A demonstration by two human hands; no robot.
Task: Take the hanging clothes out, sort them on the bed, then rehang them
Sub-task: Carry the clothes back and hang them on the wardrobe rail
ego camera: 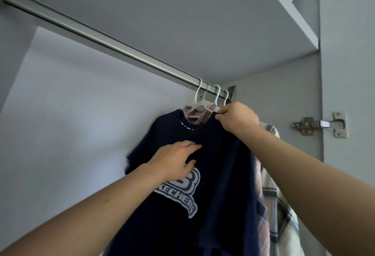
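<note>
My right hand pinches the navy tee's collar, left hand flat on it; four hangers crowd the rail's right end.

The rail looks like brushed metal with a dull sheen, the hinge shinier metal. The hangers look like smooth plastic. The navy t-shirt is soft matt cloth, the checked shirt a woven cloth. The wardrobe panels are smooth and matt.
</note>
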